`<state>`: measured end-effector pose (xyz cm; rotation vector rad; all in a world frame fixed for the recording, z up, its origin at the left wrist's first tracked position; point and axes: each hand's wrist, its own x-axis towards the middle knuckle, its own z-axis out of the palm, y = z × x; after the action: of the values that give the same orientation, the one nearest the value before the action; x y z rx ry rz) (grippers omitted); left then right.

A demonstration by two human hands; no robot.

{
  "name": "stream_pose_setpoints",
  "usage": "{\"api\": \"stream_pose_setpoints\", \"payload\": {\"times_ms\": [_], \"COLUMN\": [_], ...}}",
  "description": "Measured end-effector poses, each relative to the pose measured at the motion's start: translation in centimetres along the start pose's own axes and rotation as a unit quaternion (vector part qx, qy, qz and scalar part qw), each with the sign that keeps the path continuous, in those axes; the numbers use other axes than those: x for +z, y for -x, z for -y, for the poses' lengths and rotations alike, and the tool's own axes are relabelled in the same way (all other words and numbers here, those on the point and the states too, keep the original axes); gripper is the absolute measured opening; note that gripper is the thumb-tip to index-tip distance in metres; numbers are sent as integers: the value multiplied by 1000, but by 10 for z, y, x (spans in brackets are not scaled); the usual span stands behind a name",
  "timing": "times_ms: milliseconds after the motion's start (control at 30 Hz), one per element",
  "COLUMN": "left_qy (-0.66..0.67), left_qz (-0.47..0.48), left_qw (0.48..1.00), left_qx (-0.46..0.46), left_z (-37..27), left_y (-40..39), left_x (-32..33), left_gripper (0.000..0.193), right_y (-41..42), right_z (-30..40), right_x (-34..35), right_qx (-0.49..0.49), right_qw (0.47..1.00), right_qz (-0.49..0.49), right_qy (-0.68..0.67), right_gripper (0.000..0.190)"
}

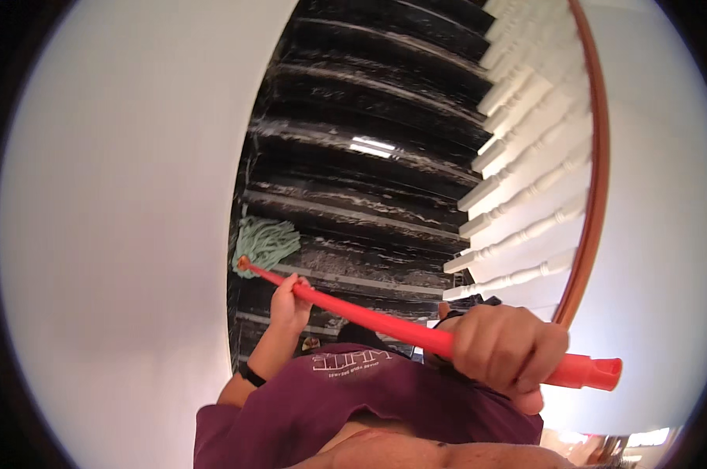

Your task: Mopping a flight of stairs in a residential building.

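A mop with a red handle point(383, 323) slants across the view from lower right to the left wall side. My right hand point(506, 349) is wrapped around the upper end of the handle, whose hollow tip sticks out beyond it. Lower down, my left hand point(292, 302) grips the same handle. The mop's green stringy head point(267, 243) lies spread on a black stone stair tread point(353, 258), in the corner by the wall. An orange-brown socket joins handle and head.
Dark, light-veined stairs point(368, 111) run away toward the top of the view. A pale wall point(119, 205) borders them on the left. White turned balusters point(523, 234) with a brown wooden handrail point(598, 146) line the right side.
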<state>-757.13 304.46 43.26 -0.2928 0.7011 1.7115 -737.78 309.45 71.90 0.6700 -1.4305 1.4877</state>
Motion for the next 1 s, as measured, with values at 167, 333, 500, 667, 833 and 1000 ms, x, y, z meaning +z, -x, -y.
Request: {"api": "stream_pose_setpoints", "payload": {"times_ms": [167, 333, 500, 667, 833, 1000], "left_qy": [52, 47, -56, -103, -205, -299], "left_qz": [-175, -166, -172, -155, -139, -60], "left_qw": [982, 984, 983, 978, 951, 900], "left_qx": [-47, -46, -21, -94, -186, -310], "left_z": [7, 50, 158, 283, 409, 494], "left_y": [-22, -91, -96, -92, -60, -5], "left_x": [-14, -61, -1, 53, 87, 122], "left_gripper": [13, 12, 8, 8, 7, 15], "right_y": [24, 76, 154, 199, 217, 236], "right_z": [18, 72, 164, 254, 337, 386], "right_x": [0, -33, -69, -67, -25, 40], "right_qx": [6, 53, 44, -6, -28, -13], "right_qw": [999, 995, 950, 918, 880, 798], "right_qz": [12, -74, -267, -302, -326, -291], "right_qy": [-36, 30, 156, 258, 343, 528], "right_gripper": [19, 20, 26, 17, 23, 21]}}
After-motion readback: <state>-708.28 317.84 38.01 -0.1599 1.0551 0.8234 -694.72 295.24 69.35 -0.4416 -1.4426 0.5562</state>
